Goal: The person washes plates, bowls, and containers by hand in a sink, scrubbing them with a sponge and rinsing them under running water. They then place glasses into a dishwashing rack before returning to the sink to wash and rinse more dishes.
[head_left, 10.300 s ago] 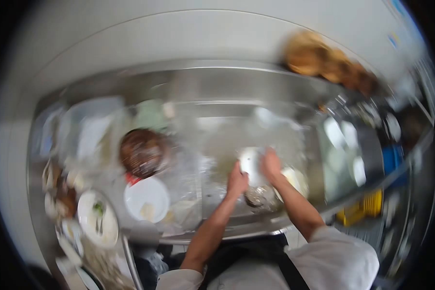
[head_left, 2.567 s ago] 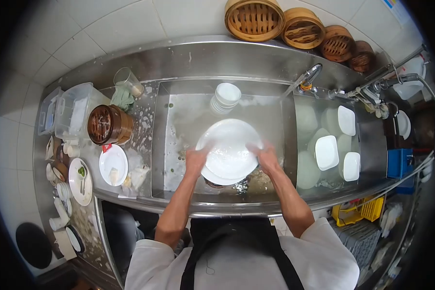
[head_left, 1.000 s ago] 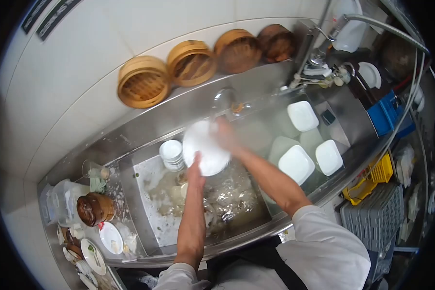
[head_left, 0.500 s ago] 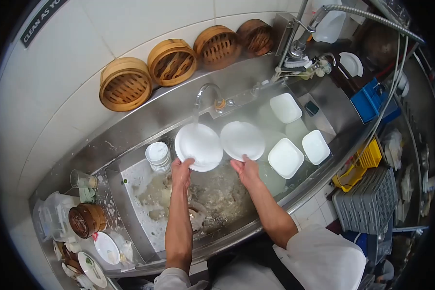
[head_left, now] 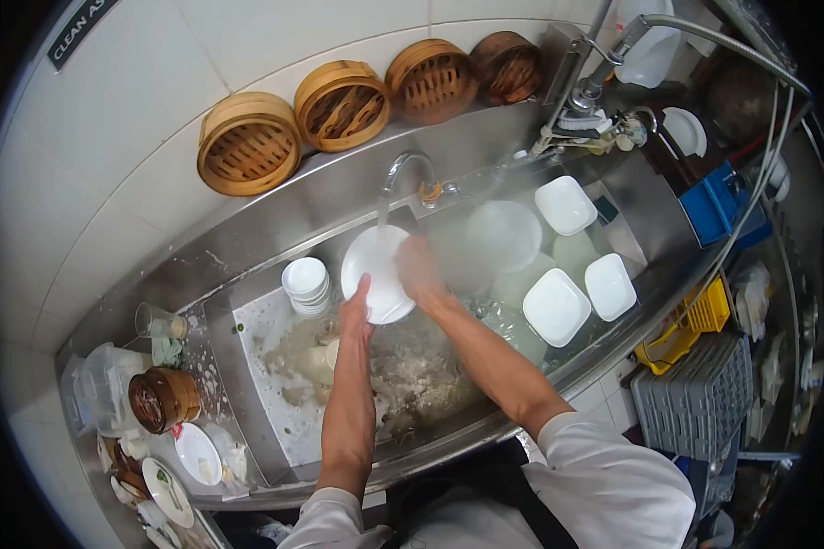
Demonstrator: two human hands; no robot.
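My left hand (head_left: 356,306) grips the lower left rim of a round white plate (head_left: 373,265), held under the running faucet (head_left: 410,165). At the plate's right edge my right hand (head_left: 418,273) is smeared by motion, so its fingers do not show clearly. Another round plate (head_left: 505,236) lies in the cloudy water on the right. Square white dishes, among them a near one (head_left: 557,307), a right one (head_left: 611,286) and a far one (head_left: 566,206), sit there too. Left of my hands stands a stack of small white bowls (head_left: 308,282).
Bamboo steamer baskets (head_left: 249,146) lean along the back ledge. On the left counter are a round wooden steamer (head_left: 163,400), a glass (head_left: 156,322) and used plates (head_left: 198,454). Grey racks (head_left: 691,393) and a blue bin (head_left: 712,206) stand to the right.
The second round plate has left my right hand and lies in the water farther right. My right hand has moved left to the plate in my left hand.
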